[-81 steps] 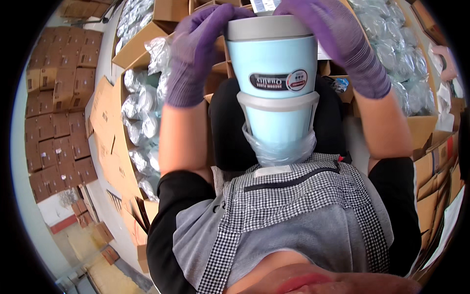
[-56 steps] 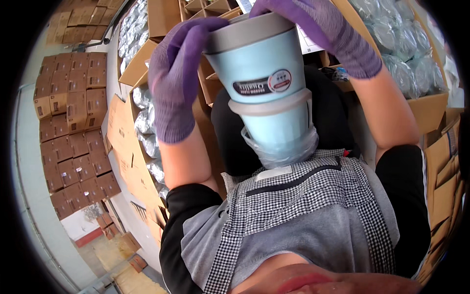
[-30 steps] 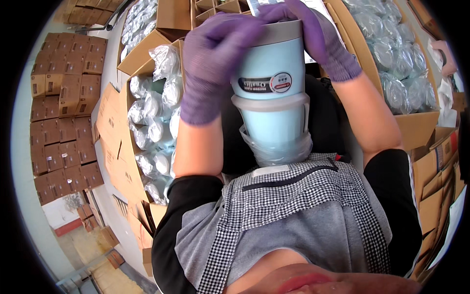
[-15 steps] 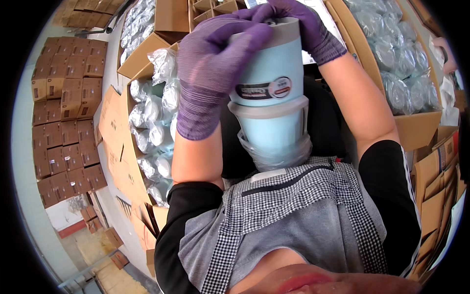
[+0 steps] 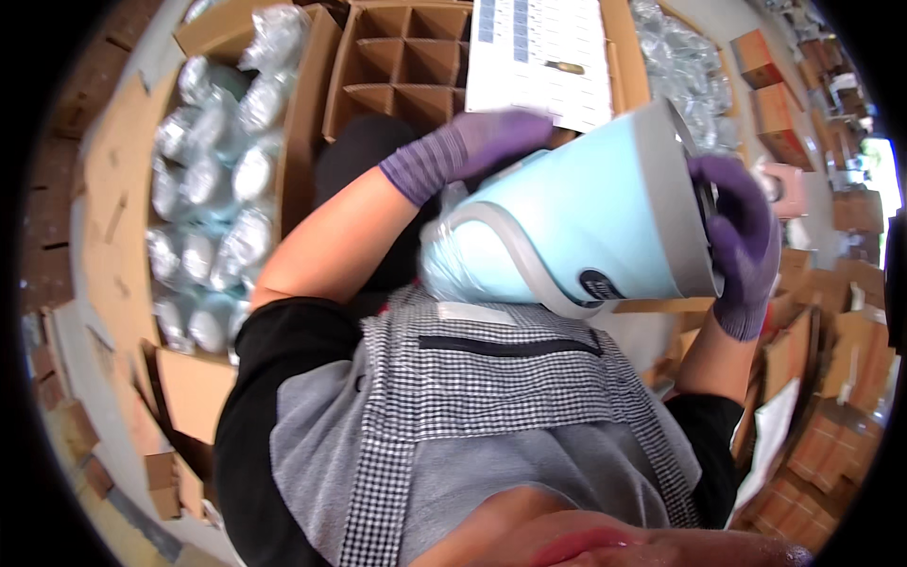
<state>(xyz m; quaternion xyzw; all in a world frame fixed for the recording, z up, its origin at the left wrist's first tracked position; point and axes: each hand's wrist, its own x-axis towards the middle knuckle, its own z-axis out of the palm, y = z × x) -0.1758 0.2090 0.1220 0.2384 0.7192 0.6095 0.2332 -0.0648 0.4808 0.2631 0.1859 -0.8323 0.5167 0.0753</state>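
A large light-blue tapered tumbler (image 5: 567,217) with a grey rim and a curved grey handle lies tilted on its side in front of my chest, its wide end to the right. Crumpled clear plastic (image 5: 444,260) wraps its narrow end. Gloved in purple, my right hand (image 5: 742,241) curls its fingers at the wide rim and grips it there; the inside is hidden. My left hand (image 5: 496,142), also gloved and blurred at the fingertips, stretches out flat along the tumbler's far side. Whether it touches the tumbler, I cannot tell.
An open carton of plastic-wrapped tumblers (image 5: 213,180) stands at the left, another group of wrapped tumblers (image 5: 694,80) at the far right. A divided carton (image 5: 397,57) sits ahead, beside a white printed sheet (image 5: 534,80). Stacked cardboard (image 5: 794,350) leans at the right.
The tumbler has swung from upright to lying sideways, wide end right. My right hand has moved right and down with the rim; my left hand has come off the top. The view has shifted.
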